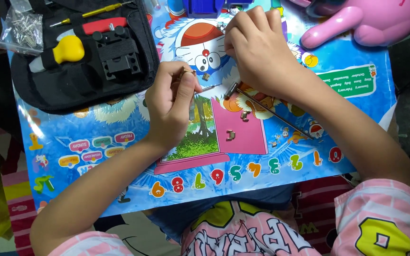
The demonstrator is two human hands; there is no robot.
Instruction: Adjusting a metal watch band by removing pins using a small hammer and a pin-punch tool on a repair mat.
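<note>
My left hand (169, 104) is closed around a thin metal tool whose tip (210, 87) pokes out to the right over a colourful cartoon mat (119, 142). A small metal watch-band link (206, 76) lies just above that tip. My right hand (257, 47) is curled over the mat's upper middle, fingers pinched together on something small that is hidden beneath them. A small hammer (266, 111) with a thin metal handle lies under my right wrist. Two more loose links (245, 115) (231, 135) rest on the pink door picture.
A black tool case (34, 80) at upper left holds a yellow-handled tool (65, 51), a red tool (104, 24) and a black block holder (119, 54). A bag of pins (23, 26) sits beside it. A pink plastic toy (366, 21) and a blue device (205, 7) lie at the top.
</note>
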